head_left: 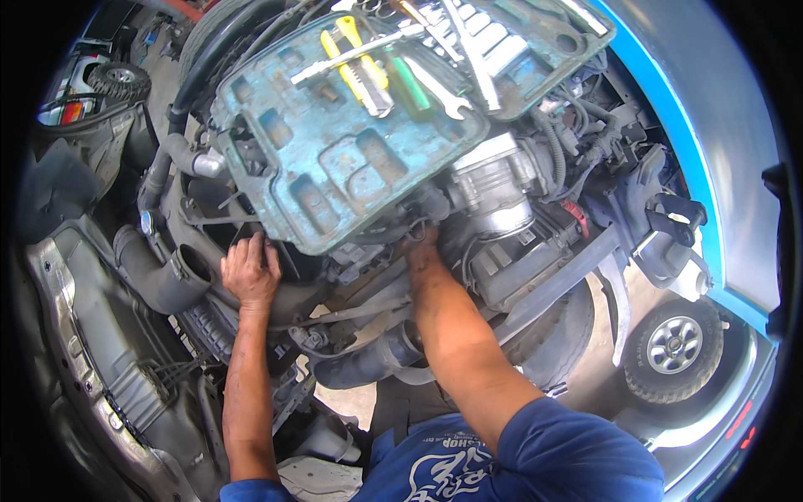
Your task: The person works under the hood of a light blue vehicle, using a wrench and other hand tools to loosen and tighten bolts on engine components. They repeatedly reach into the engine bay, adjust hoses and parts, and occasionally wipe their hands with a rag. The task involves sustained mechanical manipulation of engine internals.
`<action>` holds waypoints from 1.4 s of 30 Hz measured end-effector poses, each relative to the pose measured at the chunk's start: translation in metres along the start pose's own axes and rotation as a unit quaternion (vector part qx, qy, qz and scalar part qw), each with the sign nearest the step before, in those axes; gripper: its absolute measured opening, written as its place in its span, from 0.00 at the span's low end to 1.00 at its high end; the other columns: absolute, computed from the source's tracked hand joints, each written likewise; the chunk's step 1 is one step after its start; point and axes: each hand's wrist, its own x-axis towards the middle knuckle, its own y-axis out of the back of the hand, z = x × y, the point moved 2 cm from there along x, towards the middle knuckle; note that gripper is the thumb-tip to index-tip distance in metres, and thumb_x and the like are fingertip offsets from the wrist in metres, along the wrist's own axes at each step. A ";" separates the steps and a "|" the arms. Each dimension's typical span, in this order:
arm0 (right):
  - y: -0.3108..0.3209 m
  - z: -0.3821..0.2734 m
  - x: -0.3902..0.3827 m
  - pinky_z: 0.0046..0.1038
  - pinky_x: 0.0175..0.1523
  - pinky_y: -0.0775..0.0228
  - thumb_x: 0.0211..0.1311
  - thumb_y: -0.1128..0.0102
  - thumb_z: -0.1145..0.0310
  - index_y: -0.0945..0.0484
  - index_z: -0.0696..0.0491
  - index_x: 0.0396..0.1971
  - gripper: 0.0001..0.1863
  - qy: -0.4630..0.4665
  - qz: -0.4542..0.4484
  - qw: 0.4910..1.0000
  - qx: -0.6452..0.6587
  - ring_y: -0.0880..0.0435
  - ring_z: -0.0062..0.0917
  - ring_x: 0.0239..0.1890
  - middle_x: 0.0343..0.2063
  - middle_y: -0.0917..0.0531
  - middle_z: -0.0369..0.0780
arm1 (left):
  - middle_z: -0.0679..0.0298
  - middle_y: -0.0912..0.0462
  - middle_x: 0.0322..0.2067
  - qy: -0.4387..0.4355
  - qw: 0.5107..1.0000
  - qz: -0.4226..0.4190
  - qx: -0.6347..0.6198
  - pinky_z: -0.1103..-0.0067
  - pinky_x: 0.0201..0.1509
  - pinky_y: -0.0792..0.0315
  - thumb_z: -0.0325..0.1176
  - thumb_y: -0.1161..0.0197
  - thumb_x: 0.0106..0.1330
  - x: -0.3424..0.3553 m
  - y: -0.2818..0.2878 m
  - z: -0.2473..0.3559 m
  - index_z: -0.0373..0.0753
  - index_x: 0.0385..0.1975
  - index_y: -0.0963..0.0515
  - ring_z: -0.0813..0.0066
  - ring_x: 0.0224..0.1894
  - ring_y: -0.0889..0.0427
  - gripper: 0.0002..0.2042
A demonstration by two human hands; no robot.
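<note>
My left hand (251, 269) is at the left of the engine bay, fingers bent over the edge of a dark part beside the tool case; what they hold is hidden. My right hand (421, 244) reaches down into the engine under the case's near edge, next to a metal throttle body (493, 180); its fingers are out of sight. A worn teal tool case (335, 197) lies open on top of the engine. On it are a yellow utility knife (358, 71), a green-handled tool (408, 84), an open-ended wrench (443, 94) and a long metal bar (360, 54).
A battery (523, 259) sits right of my right forearm. A black intake hose (167, 272) opens left of my left hand, and another dark hose (368, 360) lies between my forearms. A blue vehicle panel (669, 109) borders the right side. An off-road wheel (674, 347) stands beyond.
</note>
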 end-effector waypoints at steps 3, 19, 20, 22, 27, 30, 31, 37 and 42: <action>0.020 0.006 0.013 0.50 0.55 0.23 0.70 0.51 0.42 0.21 0.48 0.51 0.26 -0.017 0.022 1.000 0.001 0.17 0.39 0.48 0.44 0.16 0.40 | 0.67 0.22 0.28 0.007 1.000 -0.014 0.018 0.69 0.35 0.34 0.33 0.32 0.56 0.000 0.000 0.000 0.44 0.36 0.17 0.66 0.32 0.22 0.08; 0.028 0.033 0.038 0.50 0.51 0.26 0.65 0.44 0.39 0.20 0.45 0.48 0.26 -0.097 -0.050 0.989 0.104 0.21 0.45 0.51 0.53 0.20 0.45 | 0.66 0.22 0.31 0.040 0.998 -0.036 0.039 0.67 0.40 0.31 0.36 0.34 0.58 -0.006 -0.009 -0.002 0.45 0.37 0.18 0.63 0.37 0.21 0.09; 0.026 0.032 0.038 0.49 0.49 0.25 0.64 0.43 0.39 0.20 0.45 0.48 0.26 -0.072 -0.021 0.996 0.056 0.20 0.44 0.50 0.51 0.19 0.44 | 0.66 0.22 0.30 0.038 0.998 -0.026 0.041 0.67 0.40 0.31 0.36 0.34 0.57 -0.006 -0.010 -0.003 0.45 0.35 0.19 0.64 0.36 0.21 0.08; 0.024 0.026 0.024 0.47 0.43 0.25 0.63 0.43 0.40 0.20 0.45 0.46 0.25 -0.010 0.068 0.997 -0.019 0.19 0.40 0.44 0.46 0.18 0.42 | 0.66 0.23 0.29 0.034 0.998 -0.011 0.042 0.67 0.40 0.31 0.37 0.34 0.56 -0.008 -0.011 -0.003 0.46 0.34 0.19 0.63 0.36 0.21 0.08; -0.010 0.015 -0.026 0.44 0.41 0.25 0.63 0.43 0.41 0.20 0.45 0.47 0.24 -0.041 0.069 0.997 -0.012 0.18 0.35 0.41 0.43 0.17 0.39 | 0.65 0.21 0.34 0.024 0.997 -0.039 0.065 0.65 0.42 0.30 0.40 0.34 0.58 -0.009 -0.014 -0.004 0.45 0.39 0.18 0.61 0.40 0.20 0.11; -0.023 0.007 -0.040 0.44 0.43 0.25 0.64 0.43 0.42 0.21 0.44 0.49 0.24 -0.019 0.103 0.994 0.022 0.19 0.35 0.43 0.45 0.18 0.39 | 0.65 0.21 0.35 0.023 0.994 -0.058 0.085 0.65 0.43 0.29 0.40 0.34 0.59 -0.010 -0.015 -0.006 0.45 0.41 0.18 0.61 0.41 0.20 0.12; -0.025 0.005 -0.041 0.44 0.44 0.26 0.64 0.43 0.42 0.21 0.44 0.50 0.24 -0.015 0.106 0.994 0.022 0.19 0.35 0.43 0.46 0.18 0.39 | 0.65 0.21 0.35 0.019 0.994 -0.056 0.092 0.65 0.43 0.29 0.40 0.34 0.59 -0.010 -0.016 -0.006 0.45 0.42 0.17 0.61 0.41 0.20 0.13; -0.035 0.004 -0.036 0.44 0.50 0.26 0.66 0.43 0.44 0.23 0.44 0.55 0.25 -0.003 0.118 0.993 0.018 0.19 0.35 0.47 0.51 0.19 0.38 | 0.65 0.20 0.36 0.015 0.990 -0.075 0.115 0.65 0.43 0.28 0.42 0.36 0.62 -0.011 -0.018 -0.007 0.47 0.44 0.17 0.62 0.41 0.20 0.13; -0.038 -0.005 -0.038 0.44 0.54 0.27 0.68 0.43 0.45 0.24 0.44 0.59 0.26 0.008 0.124 0.992 0.015 0.20 0.35 0.50 0.54 0.20 0.37 | 0.65 0.20 0.36 0.017 0.993 -0.060 0.102 0.64 0.44 0.29 0.42 0.35 0.59 -0.010 -0.018 -0.007 0.46 0.43 0.18 0.61 0.42 0.20 0.14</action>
